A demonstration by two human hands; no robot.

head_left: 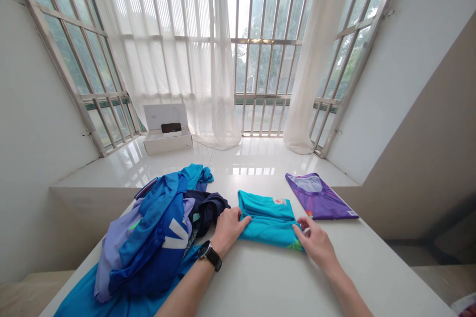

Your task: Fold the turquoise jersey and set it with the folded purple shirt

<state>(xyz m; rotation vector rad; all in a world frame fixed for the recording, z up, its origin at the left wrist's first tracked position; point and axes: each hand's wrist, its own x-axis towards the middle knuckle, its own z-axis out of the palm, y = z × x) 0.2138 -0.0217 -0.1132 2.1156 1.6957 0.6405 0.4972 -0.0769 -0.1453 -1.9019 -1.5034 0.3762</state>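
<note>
Resting at the left edge of the folded teal shirt, the left hand bends its fingers; I cannot tell whether they pinch the cloth. The right hand lies open, fingertips on the near right corner. The shirt lies on the white table, between the blue clothes pile and a purple shirt. The pile is just beside the left wrist, so I think loose cloth could catch in the fold.

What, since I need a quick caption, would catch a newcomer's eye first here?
A folded teal shirt lies midway on the white table, with the left hand and right hand on its ends. Left of it sprawls a heap of blue clothes; a folded purple shirt lies far right, before a tall barred window.
</note>
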